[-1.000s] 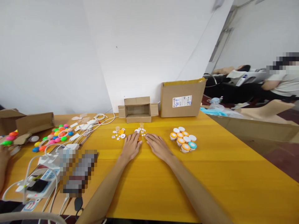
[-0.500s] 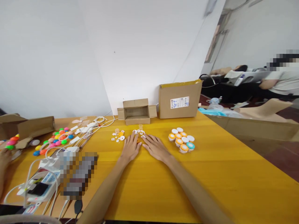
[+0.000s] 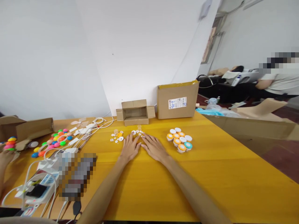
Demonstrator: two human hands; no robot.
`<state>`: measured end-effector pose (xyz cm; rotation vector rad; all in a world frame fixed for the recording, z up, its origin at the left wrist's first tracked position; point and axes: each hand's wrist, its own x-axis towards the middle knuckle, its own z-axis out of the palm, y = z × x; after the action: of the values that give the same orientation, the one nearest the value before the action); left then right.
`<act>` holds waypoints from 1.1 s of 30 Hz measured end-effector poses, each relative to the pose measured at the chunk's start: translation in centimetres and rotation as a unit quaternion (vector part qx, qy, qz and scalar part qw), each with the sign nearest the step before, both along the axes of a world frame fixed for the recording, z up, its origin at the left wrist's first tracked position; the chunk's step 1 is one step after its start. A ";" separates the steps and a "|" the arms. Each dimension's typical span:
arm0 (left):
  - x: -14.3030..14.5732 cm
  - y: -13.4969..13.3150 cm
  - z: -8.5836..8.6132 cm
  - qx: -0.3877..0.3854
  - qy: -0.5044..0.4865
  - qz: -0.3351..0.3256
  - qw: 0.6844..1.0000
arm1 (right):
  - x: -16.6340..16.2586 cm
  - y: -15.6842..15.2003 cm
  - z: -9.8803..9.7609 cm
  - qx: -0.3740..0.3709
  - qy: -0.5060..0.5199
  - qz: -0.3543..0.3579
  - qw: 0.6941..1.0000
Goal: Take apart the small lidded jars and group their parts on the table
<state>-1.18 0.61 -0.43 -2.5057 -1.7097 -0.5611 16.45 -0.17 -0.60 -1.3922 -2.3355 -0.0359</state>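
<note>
My left hand [image 3: 129, 148] lies palm down on the wooden table with its fingers stretched forward, touching the edge of a group of small white plastic pieces [image 3: 137, 132]. Beside it, my right hand [image 3: 153, 148] also lies flat with fingers spread, its tips at the same pieces. The two thumbs nearly meet. Left of my left fingers are an orange plastic piece [image 3: 120, 134], a white ring [image 3: 121, 139] and a small clear cup [image 3: 116, 132]. Another clear cup [image 3: 139, 127] stands just beyond the fingertips. Anything under my palms is hidden.
Several lidded small tubs [image 3: 182, 143] stand on the right. Behind are an open carton [image 3: 135, 119] and a taped cardboard box [image 3: 176, 109]. On the left lie colourful balls [image 3: 57, 140], a power strip [image 3: 48, 186] and cables. A co-worker's hand [image 3: 6, 157] holds coloured rings.
The view has shifted slightly. An orange piece that showed between my hands is no longer visible. My hands stay flat in nearly the same place.
</note>
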 end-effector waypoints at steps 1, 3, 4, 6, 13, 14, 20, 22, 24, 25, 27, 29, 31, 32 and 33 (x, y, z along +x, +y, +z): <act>0.0 0.0 0.0 0.003 -0.001 -0.001 1.000 | 0.0 0.0 0.0 0.003 0.001 0.002 1.000; 0.0 -0.1 0.0 0.014 -0.003 -0.004 1.000 | 0.0 -0.1 0.1 0.007 0.001 0.002 1.000; 0.0 -0.2 0.0 0.021 -0.004 -0.006 1.000 | -0.1 -0.2 0.1 0.006 0.000 -0.003 1.000; -0.1 -0.5 0.0 0.033 -0.007 -0.009 0.999 | -0.1 -0.3 0.3 0.005 -0.002 -0.016 1.000; -0.6 -0.8 0.0 0.071 -0.039 -0.021 0.996 | -0.2 -0.6 0.4 0.013 -0.012 -0.011 1.000; -0.6 -0.7 0.0 0.074 -0.045 -0.028 0.996 | -0.2 -0.6 0.5 0.015 -0.013 -0.007 1.000; -0.8 -0.2 -0.3 0.083 -0.060 -0.042 0.994 | -0.1 -0.7 0.6 0.016 -0.016 0.029 0.999; -0.8 -0.1 -0.4 0.080 -0.058 -0.039 0.994 | -0.1 -0.7 0.6 0.017 -0.014 0.037 0.999; -0.8 -0.1 -0.5 0.078 -0.051 -0.029 0.995 | -0.1 -0.6 0.4 0.023 -0.010 0.044 0.999; -0.7 -0.1 -0.5 0.076 -0.046 -0.024 0.996 | -0.1 -0.6 0.4 0.026 -0.008 0.047 0.999; -0.7 -0.1 -0.4 0.068 -0.036 -0.015 0.997 | 0.0 -0.6 0.2 0.032 -0.003 0.050 0.998; -0.8 -0.1 -0.4 0.059 -0.029 -0.013 0.998 | 0.0 -0.5 0.1 0.039 0.003 0.042 0.998; -0.8 -0.1 -0.4 0.051 -0.029 -0.018 0.998 | 0.2 -0.5 -0.1 0.047 0.009 0.027 0.998; -0.8 -0.1 -0.4 0.049 -0.031 -0.021 0.998 | 0.2 -0.5 -0.1 0.050 0.011 0.021 0.998; -0.8 -0.1 -0.4 0.047 -0.033 -0.024 0.998 | 0.2 -0.5 -0.2 0.052 0.012 0.017 0.998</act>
<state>-1.99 0.52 -0.87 -2.4963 -1.6066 -0.7195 16.70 -0.66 -0.78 -1.2949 -2.3024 -0.1290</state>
